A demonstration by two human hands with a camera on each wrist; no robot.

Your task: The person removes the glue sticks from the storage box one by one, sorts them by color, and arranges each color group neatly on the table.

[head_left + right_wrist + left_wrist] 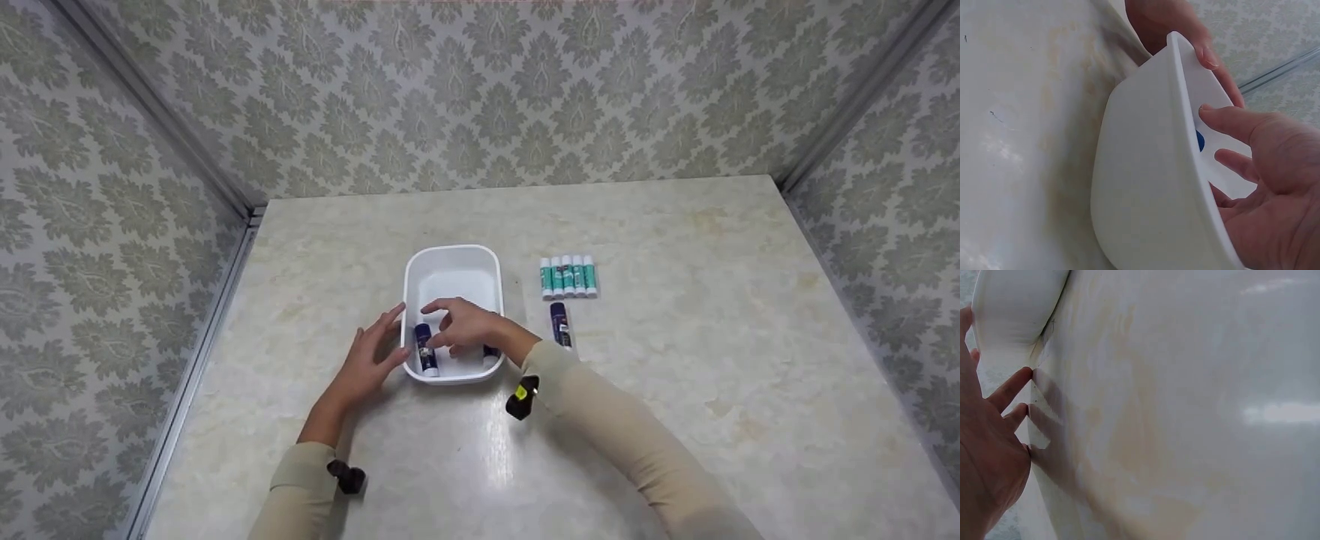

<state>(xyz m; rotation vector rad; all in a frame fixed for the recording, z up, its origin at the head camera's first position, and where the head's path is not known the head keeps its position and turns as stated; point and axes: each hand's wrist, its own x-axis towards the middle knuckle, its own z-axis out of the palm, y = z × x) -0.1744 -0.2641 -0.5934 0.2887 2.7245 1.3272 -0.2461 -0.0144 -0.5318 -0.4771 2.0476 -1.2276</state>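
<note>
A white plastic tub (452,261) stands on the table, its rim rounded at the corners. My left hand (369,355) rests against the tub's left rim with fingers spread and fairly straight. Over the tub reaches my right hand (469,326), its fingers loosely bent with nothing between them. Inside, a dark purple glue stick (426,350) with a white end lies along the left wall, beside the right hand's thumb. Another dark glue stick (490,354) lies by the right wall, partly hidden under the right hand. In the right wrist view, the tub's wall (1145,152) covers most of its inside.
Right of the tub, several green-and-white glue sticks (568,277) lie side by side in a row. Just in front of them lies one dark purple glue stick (559,325), near the right forearm. Patterned walls (502,90) border the table (675,247) at the back and sides.
</note>
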